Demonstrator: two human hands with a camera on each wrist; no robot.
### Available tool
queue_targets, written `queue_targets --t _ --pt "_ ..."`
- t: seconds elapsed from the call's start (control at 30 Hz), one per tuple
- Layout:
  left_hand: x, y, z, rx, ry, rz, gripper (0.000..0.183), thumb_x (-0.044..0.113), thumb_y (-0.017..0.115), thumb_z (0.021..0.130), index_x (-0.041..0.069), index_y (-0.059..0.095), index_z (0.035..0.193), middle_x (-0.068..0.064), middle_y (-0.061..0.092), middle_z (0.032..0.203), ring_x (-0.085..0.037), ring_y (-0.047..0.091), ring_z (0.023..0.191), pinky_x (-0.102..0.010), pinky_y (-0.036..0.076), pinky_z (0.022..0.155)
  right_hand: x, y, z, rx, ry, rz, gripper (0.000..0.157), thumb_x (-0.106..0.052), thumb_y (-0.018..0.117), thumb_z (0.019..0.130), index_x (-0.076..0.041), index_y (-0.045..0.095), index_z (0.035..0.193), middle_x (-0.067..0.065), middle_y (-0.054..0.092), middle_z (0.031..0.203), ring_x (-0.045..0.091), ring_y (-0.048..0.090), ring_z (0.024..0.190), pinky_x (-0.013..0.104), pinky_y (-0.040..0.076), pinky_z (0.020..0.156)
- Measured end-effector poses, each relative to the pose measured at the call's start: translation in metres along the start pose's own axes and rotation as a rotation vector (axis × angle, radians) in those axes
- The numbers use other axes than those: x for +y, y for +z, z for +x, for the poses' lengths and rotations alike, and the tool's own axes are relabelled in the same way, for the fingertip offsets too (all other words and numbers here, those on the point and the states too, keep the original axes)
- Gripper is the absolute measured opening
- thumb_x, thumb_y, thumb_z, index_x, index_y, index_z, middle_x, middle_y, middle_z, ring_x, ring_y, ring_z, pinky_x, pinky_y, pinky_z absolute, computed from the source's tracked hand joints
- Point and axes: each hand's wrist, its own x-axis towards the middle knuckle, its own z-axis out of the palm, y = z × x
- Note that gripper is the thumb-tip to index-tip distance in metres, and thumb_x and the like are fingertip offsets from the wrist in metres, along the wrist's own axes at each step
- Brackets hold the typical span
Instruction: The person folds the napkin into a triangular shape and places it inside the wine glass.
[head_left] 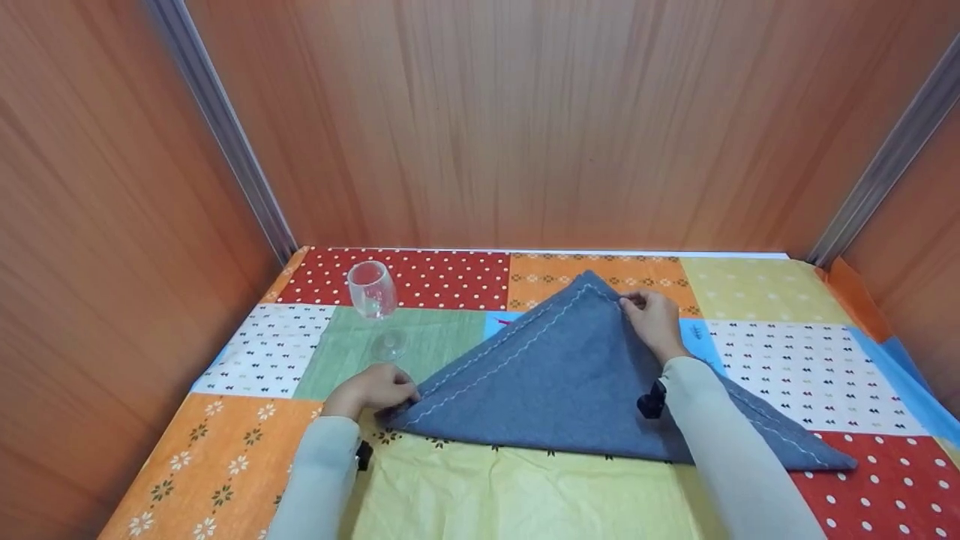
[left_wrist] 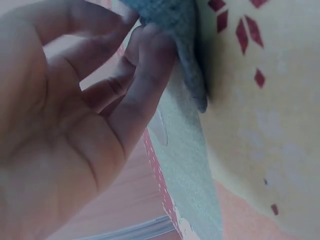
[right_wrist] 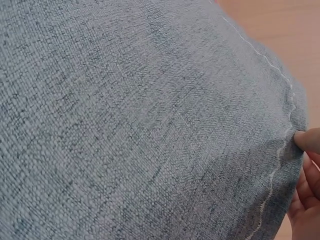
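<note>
A blue-grey cloth napkin (head_left: 540,382) with white stitching along its edges lies folded into a triangle, its peak pointing away from me. My left hand (head_left: 379,390) pinches the napkin near its left corner; in the left wrist view the fingertips meet at the cloth (left_wrist: 167,17). With thumb and fingers, my right hand (head_left: 651,321) pinches the right edge just below the peak. The right wrist view shows the thumb (right_wrist: 307,140) on the stitched edge of the cloth (right_wrist: 150,125), which looks slightly raised there.
A clear stemmed glass (head_left: 373,291) stands upright behind my left hand. Under everything lies a patchwork-patterned tablecloth (head_left: 442,495). Wood-grain panels (head_left: 487,127) with metal corner strips enclose the table at the back and both sides.
</note>
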Motion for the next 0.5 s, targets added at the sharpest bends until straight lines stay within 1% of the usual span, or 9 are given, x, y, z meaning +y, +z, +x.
queue_targets --t 0.07,0.13,0.17,0.2,0.27,0.37,0.43,0.5 --pt "0.000 0.000 0.000 -0.016 0.020 -0.007 0.034 0.029 0.062 0.096 0.009 0.072 0.071 0.006 0.055 0.062 -0.010 0.042 0.054 -0.026 0.035 0.052 -0.001 0.000 0.000 0.016 0.011 0.012 0.023 -0.018 0.059 0.103 -0.003 0.072 0.112 0.014 0.070 0.102 0.026 0.064 0.090 0.038 0.052 0.076" --pt "0.001 0.000 -0.001 -0.038 0.037 -0.004 0.043 0.037 0.065 0.095 0.010 0.064 0.061 0.008 0.042 0.052 -0.009 0.035 0.048 -0.026 0.030 0.048 -0.002 0.000 0.001 0.028 0.022 0.022 0.023 -0.019 0.059 0.103 -0.003 0.072 0.113 0.014 0.069 0.102 0.026 0.064 0.091 0.038 0.052 0.076" --pt "0.002 0.000 -0.002 -0.051 0.043 -0.003 0.046 0.041 0.068 0.094 0.012 0.060 0.059 0.008 0.037 0.050 -0.009 0.032 0.047 -0.026 0.028 0.047 -0.002 0.000 0.001 0.034 0.028 0.030 0.023 -0.019 0.059 0.103 -0.003 0.072 0.113 0.013 0.069 0.102 0.026 0.064 0.092 0.037 0.052 0.076" --pt "0.003 0.001 -0.002 -0.059 0.054 -0.002 0.045 0.042 0.070 0.093 0.013 0.061 0.059 0.009 0.037 0.049 -0.008 0.032 0.047 -0.026 0.028 0.047 -0.003 0.000 0.002 0.041 0.033 0.039 0.023 -0.019 0.059 0.103 -0.003 0.072 0.113 0.013 0.069 0.102 0.025 0.063 0.092 0.037 0.052 0.077" --pt "0.007 0.001 -0.002 -0.073 0.076 0.002 0.044 0.039 0.072 0.092 0.014 0.059 0.059 0.009 0.037 0.050 -0.009 0.031 0.048 -0.026 0.028 0.048 -0.003 0.000 0.004 0.056 0.034 0.054 0.023 -0.019 0.059 0.102 -0.003 0.071 0.114 0.013 0.068 0.102 0.025 0.063 0.091 0.036 0.051 0.076" --pt "0.010 0.001 -0.002 -0.070 0.094 0.005 0.034 0.026 0.072 0.093 0.014 0.060 0.063 0.007 0.040 0.054 -0.010 0.035 0.051 -0.027 0.030 0.050 -0.004 -0.002 0.007 0.063 0.022 0.060 0.022 -0.018 0.059 0.102 -0.003 0.070 0.115 0.013 0.067 0.102 0.025 0.061 0.090 0.035 0.051 0.075" --pt "0.011 0.001 -0.002 -0.061 0.090 0.017 0.033 0.019 0.068 0.094 0.013 0.057 0.064 0.006 0.039 0.055 -0.010 0.035 0.051 -0.028 0.031 0.050 -0.003 -0.003 0.008 0.050 0.011 0.046 0.022 -0.017 0.059 0.102 -0.002 0.070 0.114 0.013 0.067 0.101 0.025 0.062 0.088 0.034 0.051 0.073" --pt "0.012 0.000 -0.002 -0.049 0.074 0.035 0.032 0.015 0.065 0.095 0.014 0.056 0.064 0.005 0.039 0.056 -0.011 0.036 0.051 -0.028 0.031 0.049 -0.002 -0.005 0.008 0.026 0.005 0.027 0.023 -0.017 0.058 0.102 -0.002 0.071 0.114 0.013 0.068 0.101 0.024 0.063 0.087 0.032 0.051 0.072"
